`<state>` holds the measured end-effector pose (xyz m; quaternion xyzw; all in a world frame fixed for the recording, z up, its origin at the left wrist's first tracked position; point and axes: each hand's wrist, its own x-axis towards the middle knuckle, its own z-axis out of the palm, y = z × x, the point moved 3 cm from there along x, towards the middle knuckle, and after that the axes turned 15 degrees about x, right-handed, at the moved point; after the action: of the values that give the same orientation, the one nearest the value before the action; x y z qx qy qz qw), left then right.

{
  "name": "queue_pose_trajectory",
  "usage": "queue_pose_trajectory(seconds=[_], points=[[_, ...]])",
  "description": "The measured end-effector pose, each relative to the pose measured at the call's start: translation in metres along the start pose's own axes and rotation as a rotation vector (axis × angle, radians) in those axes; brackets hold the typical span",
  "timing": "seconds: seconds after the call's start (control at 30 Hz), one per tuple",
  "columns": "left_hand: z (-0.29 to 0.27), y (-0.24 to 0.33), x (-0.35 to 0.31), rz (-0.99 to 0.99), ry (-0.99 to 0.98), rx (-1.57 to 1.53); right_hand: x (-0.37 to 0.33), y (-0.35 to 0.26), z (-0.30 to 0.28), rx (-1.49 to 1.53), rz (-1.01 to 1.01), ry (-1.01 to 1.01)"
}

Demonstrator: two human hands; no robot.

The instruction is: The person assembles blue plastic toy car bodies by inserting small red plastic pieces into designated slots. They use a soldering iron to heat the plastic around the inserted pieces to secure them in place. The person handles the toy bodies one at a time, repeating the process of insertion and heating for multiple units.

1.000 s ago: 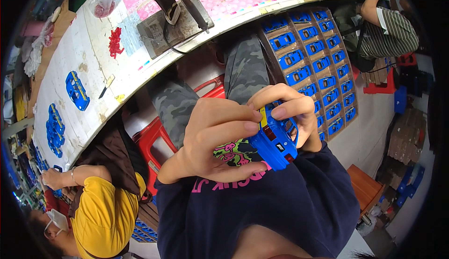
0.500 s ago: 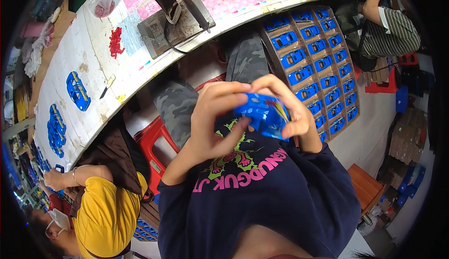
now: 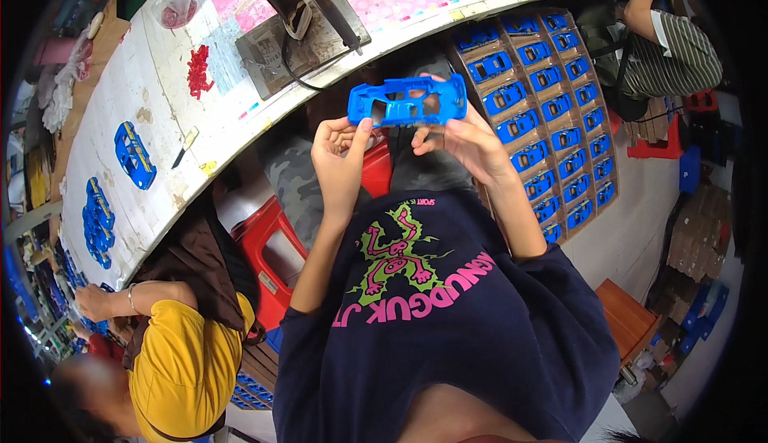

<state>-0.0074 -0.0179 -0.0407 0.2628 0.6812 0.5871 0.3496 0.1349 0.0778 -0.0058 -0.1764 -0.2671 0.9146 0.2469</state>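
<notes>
Over my lap, near the table edge, a blue toy car body shell (image 3: 454, 97) is held level between my two hands. Its hollow inner side and window openings show. My left hand (image 3: 340, 151) pinches the shell's left end with the thumb in front. At the right end, my right hand (image 3: 474, 145) grips it between thumb and fingers, partly hidden behind it. Another blue car shell (image 3: 133, 155) with yellow markings lies on the white table (image 3: 160, 227), and a stack of such shells (image 3: 98, 223) lies nearer the left.
A divided carton (image 3: 524, 83) filled with blue car shells stands at my right. On the table are red parts (image 3: 199, 72), a knife (image 3: 185, 148) and a metal-based press (image 3: 264, 55). A co-worker in yellow (image 3: 184, 363) sits left; another in stripes (image 3: 676, 55) is at far right.
Both hands have moved forward, away from my chest, with the car shell. It has turned from a tilted, blurred pose to level, hollow side showing. The co-worker at left has shifted slightly.
</notes>
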Motion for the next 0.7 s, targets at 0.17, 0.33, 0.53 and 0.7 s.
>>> queue_pose_trajectory(seconds=[0.17, 0.33, 0.53, 0.7], points=[[0.011, 0.013, 0.002, 0.025, -0.022, -0.074, 0.023, -0.011, 0.005, -0.241, -0.212, 0.153], [0.012, 0.026, 0.005, 0.074, -0.015, -0.080, 0.041, -0.024, 0.012, -0.390, -0.300, 0.109], [0.015, 0.030, 0.022, 0.064, -0.059, -0.319, 0.058, -0.033, 0.021, -0.548, -0.586, 0.008], [0.016, 0.036, 0.031, 0.070, -0.086, -0.419, 0.054, -0.044, 0.035, -0.823, -0.664, 0.001]])
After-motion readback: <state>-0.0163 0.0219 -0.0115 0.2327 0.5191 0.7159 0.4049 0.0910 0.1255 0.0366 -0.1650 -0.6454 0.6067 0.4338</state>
